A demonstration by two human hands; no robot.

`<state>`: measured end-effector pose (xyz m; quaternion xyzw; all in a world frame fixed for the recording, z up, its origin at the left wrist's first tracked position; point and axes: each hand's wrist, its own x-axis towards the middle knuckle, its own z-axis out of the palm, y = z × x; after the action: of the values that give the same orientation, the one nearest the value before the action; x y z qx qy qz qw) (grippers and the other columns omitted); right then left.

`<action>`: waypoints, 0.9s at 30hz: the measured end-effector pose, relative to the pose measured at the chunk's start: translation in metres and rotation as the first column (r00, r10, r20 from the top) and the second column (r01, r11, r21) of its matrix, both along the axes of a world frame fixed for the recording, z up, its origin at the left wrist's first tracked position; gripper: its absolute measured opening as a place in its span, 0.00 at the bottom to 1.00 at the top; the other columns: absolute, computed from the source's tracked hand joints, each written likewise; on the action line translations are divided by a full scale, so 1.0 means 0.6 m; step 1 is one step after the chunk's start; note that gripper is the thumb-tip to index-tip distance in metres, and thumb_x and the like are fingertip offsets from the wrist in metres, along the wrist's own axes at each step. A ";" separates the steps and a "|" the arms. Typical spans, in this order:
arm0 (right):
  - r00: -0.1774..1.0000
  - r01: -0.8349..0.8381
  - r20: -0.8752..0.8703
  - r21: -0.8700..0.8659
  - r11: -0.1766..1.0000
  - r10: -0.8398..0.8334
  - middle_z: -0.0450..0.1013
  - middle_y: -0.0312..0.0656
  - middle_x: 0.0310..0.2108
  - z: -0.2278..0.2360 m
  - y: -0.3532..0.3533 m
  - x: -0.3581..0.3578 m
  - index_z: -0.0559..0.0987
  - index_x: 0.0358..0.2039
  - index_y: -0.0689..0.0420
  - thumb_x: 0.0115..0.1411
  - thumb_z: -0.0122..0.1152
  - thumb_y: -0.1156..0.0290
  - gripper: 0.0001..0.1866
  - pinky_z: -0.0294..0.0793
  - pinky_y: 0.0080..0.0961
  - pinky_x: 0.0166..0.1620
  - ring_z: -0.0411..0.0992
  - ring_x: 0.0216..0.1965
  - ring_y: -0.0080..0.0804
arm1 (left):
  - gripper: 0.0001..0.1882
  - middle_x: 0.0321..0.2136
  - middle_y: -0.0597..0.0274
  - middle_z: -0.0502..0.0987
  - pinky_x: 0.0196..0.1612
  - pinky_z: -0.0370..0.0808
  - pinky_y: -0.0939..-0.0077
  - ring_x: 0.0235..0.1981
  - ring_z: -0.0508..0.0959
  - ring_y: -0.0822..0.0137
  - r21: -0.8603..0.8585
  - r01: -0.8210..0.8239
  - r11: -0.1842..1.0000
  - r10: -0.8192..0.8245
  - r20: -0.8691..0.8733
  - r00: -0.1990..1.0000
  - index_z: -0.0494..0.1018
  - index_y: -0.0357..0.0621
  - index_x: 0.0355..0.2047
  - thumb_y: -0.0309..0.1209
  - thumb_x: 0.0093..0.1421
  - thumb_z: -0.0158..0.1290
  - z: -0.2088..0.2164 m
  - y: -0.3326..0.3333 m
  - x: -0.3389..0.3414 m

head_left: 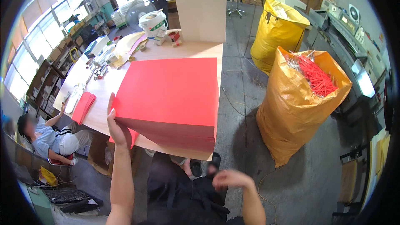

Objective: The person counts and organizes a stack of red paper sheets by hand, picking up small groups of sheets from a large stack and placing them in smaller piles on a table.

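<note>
A person stands at a wooden table (189,50) bearing a thick stack of large red paper sheets (173,96). The left hand (116,127) presses against the stack's near left corner, thumb raised along the left edge, fingers grasping the sheets there. The right hand (231,179) hangs blurred below the table edge, well apart from the stack, holding nothing; whether its fingers are curled or loose cannot be told. A smaller pile of red sheets (83,106) lies near the table's left edge. 2 yellow sacks (298,108) stand on the floor to the right. Judging from the grip, squaring the stack well calls for steady pressure at the corner and a second hand supporting the opposite side.
</note>
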<state>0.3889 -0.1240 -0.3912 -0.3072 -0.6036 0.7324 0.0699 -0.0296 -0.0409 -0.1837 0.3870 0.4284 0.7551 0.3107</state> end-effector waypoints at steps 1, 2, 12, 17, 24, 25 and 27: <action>0.938 0.281 -0.203 -0.031 0.959 -0.281 0.84 0.39 0.37 0.053 0.056 0.005 0.85 0.43 0.60 0.72 0.65 0.63 0.12 0.82 0.29 0.39 0.83 0.35 0.29 | 0.36 0.72 0.49 0.68 0.75 0.62 0.58 0.73 0.68 0.57 -0.011 0.005 1.000 -0.004 0.008 1.000 0.57 0.41 0.80 0.41 0.75 0.39 0.000 -0.008 -0.008; 0.765 0.593 -0.354 0.061 0.803 -0.538 0.84 0.40 0.38 0.071 0.110 0.000 0.85 0.42 0.60 0.74 0.62 0.63 0.13 0.81 0.30 0.39 0.81 0.35 0.29 | 0.36 0.73 0.50 0.68 0.76 0.61 0.59 0.73 0.67 0.57 -0.009 0.025 1.000 -0.024 0.007 1.000 0.57 0.41 0.80 0.41 0.75 0.40 -0.001 -0.005 -0.005; 0.470 0.852 -0.492 0.035 0.522 -0.733 0.82 0.41 0.47 0.233 0.463 -0.187 0.82 0.55 0.62 0.82 0.47 0.44 0.31 0.80 0.28 0.47 0.81 0.45 0.29 | 0.44 0.79 0.54 0.59 0.80 0.53 0.56 0.80 0.57 0.57 0.067 0.305 0.950 -0.310 0.074 0.948 0.53 0.40 0.81 0.62 0.81 0.36 -0.023 -0.028 -0.061; 0.325 0.630 -0.746 -0.288 0.721 -0.582 0.81 0.42 0.50 0.148 0.520 -0.127 0.80 0.59 0.61 0.81 0.47 0.42 0.32 0.81 0.31 0.50 0.81 0.48 0.33 | 0.45 0.80 0.57 0.58 0.80 0.53 0.58 0.80 0.56 0.59 -0.140 0.209 0.968 -0.175 0.223 0.959 0.52 0.45 0.82 0.66 0.79 0.30 -0.141 0.014 -0.044; 0.365 0.696 -0.645 -0.290 0.657 -0.671 0.79 0.42 0.54 0.127 0.458 -0.127 0.78 0.62 0.60 0.81 0.47 0.42 0.32 0.79 0.34 0.54 0.79 0.53 0.34 | 0.35 0.61 0.56 0.75 0.67 0.68 0.59 0.61 0.73 0.60 -0.196 -0.334 0.922 0.380 0.301 0.875 0.72 0.39 0.63 0.57 0.79 0.34 -0.164 0.054 0.025; 0.365 0.709 -0.633 -0.286 0.644 -0.683 0.79 0.42 0.55 0.126 0.451 -0.119 0.78 0.62 0.60 0.81 0.47 0.42 0.32 0.78 0.34 0.55 0.79 0.54 0.34 | 0.35 0.59 0.56 0.75 0.65 0.68 0.59 0.59 0.73 0.60 -0.187 -0.327 0.926 0.372 0.324 0.870 0.74 0.38 0.60 0.57 0.78 0.34 -0.162 0.055 0.029; 0.366 0.727 -0.615 -0.280 0.627 -0.699 0.79 0.42 0.56 0.127 0.444 -0.108 0.77 0.63 0.59 0.81 0.47 0.41 0.32 0.78 0.35 0.56 0.78 0.55 0.34 | 0.36 0.61 0.53 0.75 0.66 0.68 0.59 0.61 0.73 0.58 -0.226 -0.318 0.921 0.375 0.291 0.880 0.73 0.36 0.63 0.57 0.78 0.35 -0.160 0.058 0.032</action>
<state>0.3240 0.1426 -0.3152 -0.2479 -0.3552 0.6741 0.5983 -0.0103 -0.0061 -0.2799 0.1443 0.4964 0.8126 0.2692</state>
